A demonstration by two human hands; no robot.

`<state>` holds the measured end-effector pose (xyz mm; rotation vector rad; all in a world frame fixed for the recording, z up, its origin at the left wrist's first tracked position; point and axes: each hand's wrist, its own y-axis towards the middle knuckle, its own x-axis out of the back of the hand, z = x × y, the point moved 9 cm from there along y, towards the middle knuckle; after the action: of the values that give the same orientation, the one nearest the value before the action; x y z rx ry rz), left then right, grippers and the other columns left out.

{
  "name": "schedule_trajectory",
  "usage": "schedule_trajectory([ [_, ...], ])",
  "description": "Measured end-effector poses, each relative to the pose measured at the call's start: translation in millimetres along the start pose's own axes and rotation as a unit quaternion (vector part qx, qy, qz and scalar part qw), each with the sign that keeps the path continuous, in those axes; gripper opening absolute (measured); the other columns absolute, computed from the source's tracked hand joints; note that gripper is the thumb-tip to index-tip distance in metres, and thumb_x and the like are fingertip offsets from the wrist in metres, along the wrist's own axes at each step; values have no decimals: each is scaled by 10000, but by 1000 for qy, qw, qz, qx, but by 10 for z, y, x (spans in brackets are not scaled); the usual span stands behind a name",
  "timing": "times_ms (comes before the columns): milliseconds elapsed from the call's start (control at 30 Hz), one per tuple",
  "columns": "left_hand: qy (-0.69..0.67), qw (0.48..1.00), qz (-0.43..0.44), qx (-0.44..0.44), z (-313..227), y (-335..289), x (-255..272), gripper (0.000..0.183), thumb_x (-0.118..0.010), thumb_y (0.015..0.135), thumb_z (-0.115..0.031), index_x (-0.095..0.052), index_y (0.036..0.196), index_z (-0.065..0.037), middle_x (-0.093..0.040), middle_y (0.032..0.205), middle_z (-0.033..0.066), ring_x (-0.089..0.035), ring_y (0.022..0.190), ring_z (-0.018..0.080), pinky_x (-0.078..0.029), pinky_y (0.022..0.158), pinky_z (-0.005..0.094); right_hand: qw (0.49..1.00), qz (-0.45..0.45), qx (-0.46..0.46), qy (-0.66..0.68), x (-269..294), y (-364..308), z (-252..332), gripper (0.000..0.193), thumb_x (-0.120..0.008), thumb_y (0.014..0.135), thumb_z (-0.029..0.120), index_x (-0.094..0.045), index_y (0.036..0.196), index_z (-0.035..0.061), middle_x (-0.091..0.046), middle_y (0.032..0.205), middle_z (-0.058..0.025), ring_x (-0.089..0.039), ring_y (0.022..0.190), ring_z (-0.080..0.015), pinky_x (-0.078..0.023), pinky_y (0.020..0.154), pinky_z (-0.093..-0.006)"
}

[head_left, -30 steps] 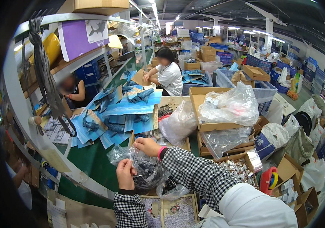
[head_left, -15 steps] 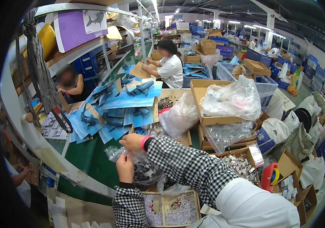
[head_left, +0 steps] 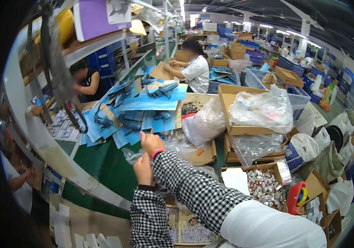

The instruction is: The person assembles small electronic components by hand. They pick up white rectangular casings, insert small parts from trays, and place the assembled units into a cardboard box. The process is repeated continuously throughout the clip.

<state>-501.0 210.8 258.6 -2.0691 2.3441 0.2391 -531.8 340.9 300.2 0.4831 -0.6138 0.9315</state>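
Note:
My right hand (head_left: 152,143) is closed just above and right of my left hand (head_left: 144,169), which is also closed; the two nearly touch. Both fingers and thumbs grip a clear plastic bag (head_left: 132,156), whose loose film puffs out left of my left hand. Most of the bag lies hidden behind my hands and checked sleeves. Below my wrists, a wooden tray (head_left: 179,227) with compartments holds small pale pieces. Beyond my hands, blue sea-printed cards (head_left: 133,104) bear dark toy sharks (head_left: 163,90) in a heap on the green tabletop (head_left: 98,173).
A carton (head_left: 226,168) of small silvery pieces stands at my right, with a white card on it. Behind it are stacked cartons (head_left: 243,130) and filled plastic bags (head_left: 205,124). A red tape dispenser (head_left: 294,198) stands further right. A white metal frame (head_left: 67,165) runs along the left. Two people work across the table.
My hands have moved up and slightly right with the bag, the right one more steeply. The whole view has shifted, and a white card now shows on the carton of silvery pieces.

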Motion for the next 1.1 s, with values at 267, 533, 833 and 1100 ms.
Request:
schedule_trajectory([
  [267, 120, 987, -15, -109, -297, -124, -7, 334, -533, 881, -213, -518, 694, 63, -465, 556, 182, -413, 493, 169, -353, 506, 368, 998, -43, 38, -35, -37, 174, 31, 580, -314, 955, 440, -703, 814, 33, -663, 836, -224, -644, 818, -403, -504, 768, -481],
  [533, 224, 937, 14, -266, -789, -492, -134, 353, -546, 891, -169, -420, 629, 32, -386, 540, 140, -372, 469, 187, -320, 471, 345, 996, -78, -46, -2, 196, 302, -95, 584, -286, 957, 439, -698, 891, 30, -653, 928, -240, -621, 911, -411, -478, 832, -480],
  [833, 218, 918, 1, -332, -846, -937, 151, 345, -563, 912, -114, -420, 621, 5, -372, 580, 91, -397, 510, 220, -326, 486, 328, 996, -40, -32, 74, 229, 861, -305, 586, -319, 947, 457, -672, 933, -10, -623, 1009, -269, -578, 997, -410, -432, 881, -458],
  [1100, 171, 984, 46, 13, -377, -550, 425, 749, -279, 949, -575, -525, 542, 3, -550, 482, 83, -551, 472, 196, -430, 515, 294, 941, -25, 319, 114, 1102, 71, 531, 212, -590, 856, 213, -632, 924, 16, -629, 805, -147, -619, 775, -280, -490, 741, -363],
])
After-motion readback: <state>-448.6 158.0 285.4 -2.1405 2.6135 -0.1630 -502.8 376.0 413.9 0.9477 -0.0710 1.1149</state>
